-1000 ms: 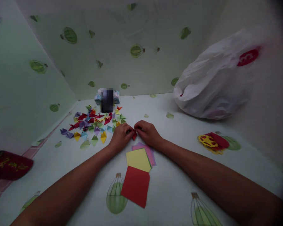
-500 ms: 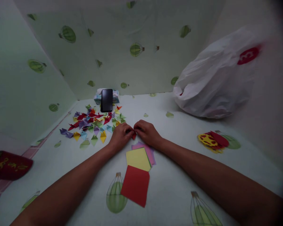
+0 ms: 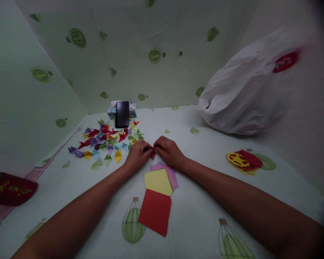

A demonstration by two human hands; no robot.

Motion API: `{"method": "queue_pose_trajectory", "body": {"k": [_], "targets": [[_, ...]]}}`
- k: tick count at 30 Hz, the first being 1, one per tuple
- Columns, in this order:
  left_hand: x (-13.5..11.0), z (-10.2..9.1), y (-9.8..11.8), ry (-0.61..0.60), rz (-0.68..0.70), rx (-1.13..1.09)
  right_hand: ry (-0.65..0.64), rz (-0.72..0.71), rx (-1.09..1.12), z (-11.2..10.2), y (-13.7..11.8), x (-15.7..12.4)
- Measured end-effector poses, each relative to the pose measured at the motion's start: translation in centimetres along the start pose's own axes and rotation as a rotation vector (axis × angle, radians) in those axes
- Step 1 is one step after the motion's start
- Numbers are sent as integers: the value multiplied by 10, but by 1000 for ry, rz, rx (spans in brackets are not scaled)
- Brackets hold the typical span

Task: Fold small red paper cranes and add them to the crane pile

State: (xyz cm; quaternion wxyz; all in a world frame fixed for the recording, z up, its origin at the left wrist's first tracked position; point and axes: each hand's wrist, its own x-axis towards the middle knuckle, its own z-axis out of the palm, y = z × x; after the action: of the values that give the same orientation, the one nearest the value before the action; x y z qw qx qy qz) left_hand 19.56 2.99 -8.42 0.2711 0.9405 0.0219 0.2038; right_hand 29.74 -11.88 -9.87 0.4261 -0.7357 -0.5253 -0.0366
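Note:
Between my fingertips is a small piece of folded red paper (image 3: 153, 154), partly hidden by them. My left hand (image 3: 138, 154) pinches it from the left, and my right hand (image 3: 168, 150) pinches it from the right. Just below my hands lie loose paper squares: pink-purple sheets (image 3: 171, 175) partly covered by a yellow sheet (image 3: 157, 181), with a green edge showing under it. Nearest me is a red square sheet (image 3: 155, 212), touching the yellow one. Left of my left hand spreads a pile of small folded paper cranes (image 3: 108, 138) in several colours.
A dark phone (image 3: 122, 114) leans on a tissue box (image 3: 111, 113) behind the cranes. To the right rest a white plastic bag (image 3: 240, 90) and red and yellow cut-out pieces (image 3: 243, 161). A dark red container (image 3: 12, 189) with yellow lettering lies at the left edge.
Both hands stay in nearly the same place, still pinching the red paper. My right fingers have shifted very slightly; the view has moved a little.

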Motion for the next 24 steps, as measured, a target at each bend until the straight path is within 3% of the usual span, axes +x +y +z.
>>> {"method": "queue_pose_trajectory", "body": {"k": [11, 24], "targets": [[0, 2, -3, 30, 29, 9, -20, 34, 12, 0, -1, 1], [-4, 1, 3, 128, 25, -60, 56, 183, 121, -2, 0, 3]]}}
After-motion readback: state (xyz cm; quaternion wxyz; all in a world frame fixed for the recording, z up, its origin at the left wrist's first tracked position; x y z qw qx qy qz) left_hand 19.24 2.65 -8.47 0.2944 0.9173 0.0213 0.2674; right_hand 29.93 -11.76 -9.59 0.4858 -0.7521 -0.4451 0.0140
